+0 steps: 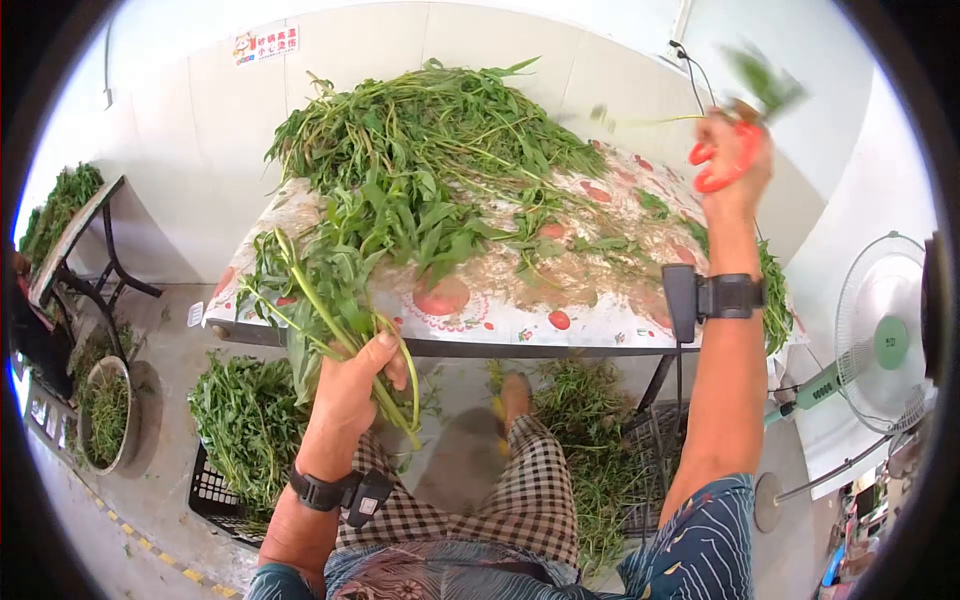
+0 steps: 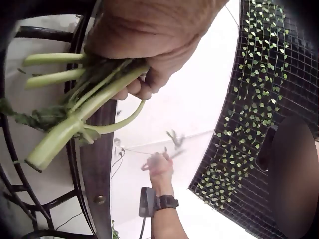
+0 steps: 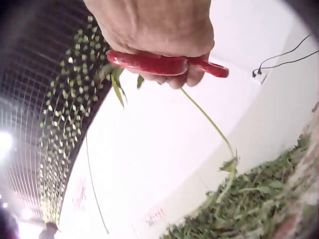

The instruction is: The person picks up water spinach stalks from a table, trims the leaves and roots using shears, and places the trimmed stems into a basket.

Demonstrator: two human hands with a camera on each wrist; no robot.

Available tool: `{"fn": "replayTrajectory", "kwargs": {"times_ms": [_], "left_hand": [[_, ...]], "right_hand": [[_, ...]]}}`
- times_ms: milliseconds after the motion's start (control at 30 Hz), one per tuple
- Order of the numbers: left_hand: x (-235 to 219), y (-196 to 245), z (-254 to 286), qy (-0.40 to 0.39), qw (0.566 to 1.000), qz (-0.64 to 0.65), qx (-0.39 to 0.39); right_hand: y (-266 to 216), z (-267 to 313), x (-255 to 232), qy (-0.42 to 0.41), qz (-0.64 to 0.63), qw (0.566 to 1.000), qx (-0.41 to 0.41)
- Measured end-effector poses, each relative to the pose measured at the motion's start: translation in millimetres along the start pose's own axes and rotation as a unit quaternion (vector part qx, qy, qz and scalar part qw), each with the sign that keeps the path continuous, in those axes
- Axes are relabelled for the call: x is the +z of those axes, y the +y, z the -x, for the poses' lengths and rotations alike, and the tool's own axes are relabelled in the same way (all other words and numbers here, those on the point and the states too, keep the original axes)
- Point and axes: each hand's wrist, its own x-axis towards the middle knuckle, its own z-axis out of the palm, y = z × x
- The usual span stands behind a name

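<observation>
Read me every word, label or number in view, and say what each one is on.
"砂锅高温 小心烫伤": sign on the wall.
Fan hub: marking too small to read.
Left wrist device: white label, too small to read.
Red lettering in the right wrist view: too blurred to read.

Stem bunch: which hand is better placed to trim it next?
Probably the right: the right hand grips the red scissors, though also a sprig. The left hand holds the bunch, stem ends exposed.
</observation>
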Motion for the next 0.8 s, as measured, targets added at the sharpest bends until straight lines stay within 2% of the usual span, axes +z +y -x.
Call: {"fn": "replayTrajectory", "kwargs": {"times_ms": [67, 133, 167, 267, 433, 533, 567, 667, 800], "left_hand": [[3.4, -1.4, 0.6, 0.006, 1.0, 0.015, -0.016], [5.1, -2.0, 1.2, 0.002, 0.999, 0.028, -0.02], [2.7, -1.7, 1.3, -0.026, 0.999, 0.037, -0.014], [0.7, -1.2, 1.4, -0.046, 0.997, 0.064, -0.01], [7.3, 9.7, 1.8, -0.013, 0.999, 0.039, 0.007], [3.1, 11.6, -2.5, -0.082, 0.995, 0.054, 0.022], [8.3, 16.2, -1.3, -0.059, 0.997, 0.036, 0.017], [25.6, 29.0, 0.2, -0.055, 0.996, 0.07, 0.012], [44.9, 42.2, 3.2, -0.13, 0.99, 0.033, 0.033]], "right_hand": [[11.4, -10.7, -21.1, 0.012, -0.178, 0.984, 0.005], [17.0, -1.9, -31.8, -0.027, -0.148, 0.987, 0.059], [17.7, 2.5, -36.3, -0.046, -0.135, 0.986, 0.084], [17.2, 16.8, -45.2, -0.08, -0.171, 0.974, 0.124], [6.7, 39.1, -47.2, -0.161, -0.248, 0.941, 0.163], [-17.7, 52.8, -40.1, -0.181, -0.228, 0.938, 0.186], [-25.8, 56.3, -37.6, -0.206, -0.215, 0.936, 0.19], [-52.2, 69.3, -27.8, -0.278, -0.177, 0.922, 0.204], [-86.6, 98.2, -4.2, -0.362, -0.136, 0.899, 0.207]]}}
